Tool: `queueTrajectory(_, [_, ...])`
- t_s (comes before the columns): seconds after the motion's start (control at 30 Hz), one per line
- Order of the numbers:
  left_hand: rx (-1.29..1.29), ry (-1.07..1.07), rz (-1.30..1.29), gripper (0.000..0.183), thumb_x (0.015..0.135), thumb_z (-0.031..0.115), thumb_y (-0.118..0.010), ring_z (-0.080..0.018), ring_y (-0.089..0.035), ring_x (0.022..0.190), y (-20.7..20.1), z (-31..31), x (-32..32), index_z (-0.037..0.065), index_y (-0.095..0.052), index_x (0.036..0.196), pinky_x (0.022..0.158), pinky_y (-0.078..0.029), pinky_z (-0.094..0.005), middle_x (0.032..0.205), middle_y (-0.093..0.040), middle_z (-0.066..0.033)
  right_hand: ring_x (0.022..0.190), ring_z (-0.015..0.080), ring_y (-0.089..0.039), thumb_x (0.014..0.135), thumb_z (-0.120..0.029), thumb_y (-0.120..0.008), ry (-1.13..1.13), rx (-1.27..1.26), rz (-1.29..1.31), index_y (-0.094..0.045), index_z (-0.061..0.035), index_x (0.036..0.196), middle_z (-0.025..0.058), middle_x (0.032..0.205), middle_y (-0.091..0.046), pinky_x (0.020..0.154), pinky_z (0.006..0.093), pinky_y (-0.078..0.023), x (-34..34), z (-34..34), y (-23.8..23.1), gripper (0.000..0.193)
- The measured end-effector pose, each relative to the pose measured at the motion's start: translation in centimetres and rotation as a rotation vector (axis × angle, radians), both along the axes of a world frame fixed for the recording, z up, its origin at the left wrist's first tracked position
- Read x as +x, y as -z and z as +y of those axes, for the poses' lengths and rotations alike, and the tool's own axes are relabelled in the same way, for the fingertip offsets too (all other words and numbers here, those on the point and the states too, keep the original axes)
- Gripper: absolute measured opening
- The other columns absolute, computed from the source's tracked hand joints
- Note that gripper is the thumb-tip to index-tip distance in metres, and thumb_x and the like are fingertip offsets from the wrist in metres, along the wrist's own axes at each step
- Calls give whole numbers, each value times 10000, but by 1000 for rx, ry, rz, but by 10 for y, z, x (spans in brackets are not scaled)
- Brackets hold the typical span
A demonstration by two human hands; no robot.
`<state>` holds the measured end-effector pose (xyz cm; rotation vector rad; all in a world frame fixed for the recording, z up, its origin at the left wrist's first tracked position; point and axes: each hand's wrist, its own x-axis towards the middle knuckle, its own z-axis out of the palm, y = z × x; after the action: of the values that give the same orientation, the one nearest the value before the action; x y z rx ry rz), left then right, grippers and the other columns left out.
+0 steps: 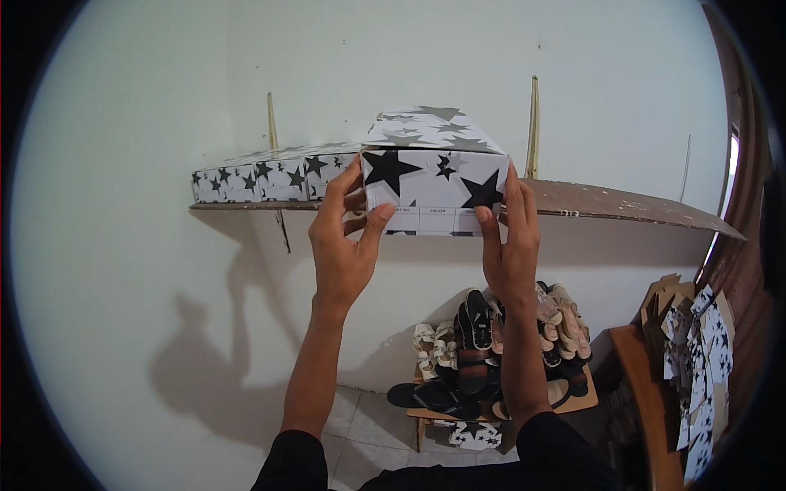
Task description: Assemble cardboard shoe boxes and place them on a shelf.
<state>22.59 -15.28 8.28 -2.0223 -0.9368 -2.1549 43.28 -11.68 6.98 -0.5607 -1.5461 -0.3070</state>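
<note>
Box: one, white with black and grey stars; held between the two hands, printed front toward the wearer.
Left hand: clamped on the box's left side, thumb on the lower front.
Right hand: clamped on the right side, thumb likewise on the lower front.
Lid: above both hands; a dark line shows under its front edge.
Shelf: brown, thin; extends past both hands, near their height. Whether it bears the box: cannot tell.
Row: matching boxes on the shelf, left of the left hand, the nearest just beside its fingers.
Step, as judged: steadying the box at shelf height.
Pressure: best light and equal from both hands; the card sides could dent.
Level: thumbs best kept at one height, so the box does not tip.
Lid care: best watched, as it may lift or slip.
Clearance: left fingers could be pinched against the row; tuck them in.
Shoes: on a bench, below the hands.
</note>
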Motion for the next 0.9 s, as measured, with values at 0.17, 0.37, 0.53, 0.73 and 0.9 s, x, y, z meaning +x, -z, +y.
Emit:
queueTrajectory(0.17, [-18, 71, 41, 560, 942, 202, -717, -299, -679, 1086, -3, 59, -40, 38, -485, 1425, 823, -618, -371, 1276, -644, -167, 1005, 315, -643, 1024, -199, -582, 80, -50, 14, -357, 9, 1532, 215, 1212, -565, 798, 402, -549, -37, 40, 1, 594])
queueTrajectory(0.37, [-20, 108, 78, 553, 949, 212, -704, -284, -684, 1084, 10, 108, -59, 12, -483, 1414, 916, -575, -393, 1250, -657, -177, 1015, 344, -637, 1028, -196, -569, 155, -133, -2, -339, -19, 1543, 215, 1236, -556, 828, 427, -540, -56, 72, 11, 591])
queueTrajectory(0.53, [-48, 63, 112, 552, 958, 225, -708, -265, -680, 1070, 26, 133, -69, 13, -482, 1415, 930, -541, -387, 1200, -675, -191, 1011, 353, -638, 1025, -182, -570, 174, -177, -14, -327, -26, 1547, 214, 1250, -551, 826, 438, -538, -64, 99, 26, 596])
queueTrajectory(0.73, [-78, -84, 193, 549, 951, 226, -710, -315, -664, 1100, 35, 152, -73, 0, -492, 1401, 974, -506, -426, 1200, -674, -205, 1017, 372, -637, 1016, -168, -582, 203, -232, -32, -320, -28, 1547, 216, 1268, -546, 825, 447, -538, -67, 117, 36, 609])
queueTrajectory(0.9, [-47, -181, 210, 581, 937, 242, -716, -307, -630, 1018, 43, 153, -69, 1, -489, 1415, 970, -451, -455, 1103, -667, -165, 1051, 370, -625, 974, -143, -644, 172, -138, 9, -375, -30, 1516, 209, 1278, -541, 848, 440, -544, -68, 113, 35, 615])
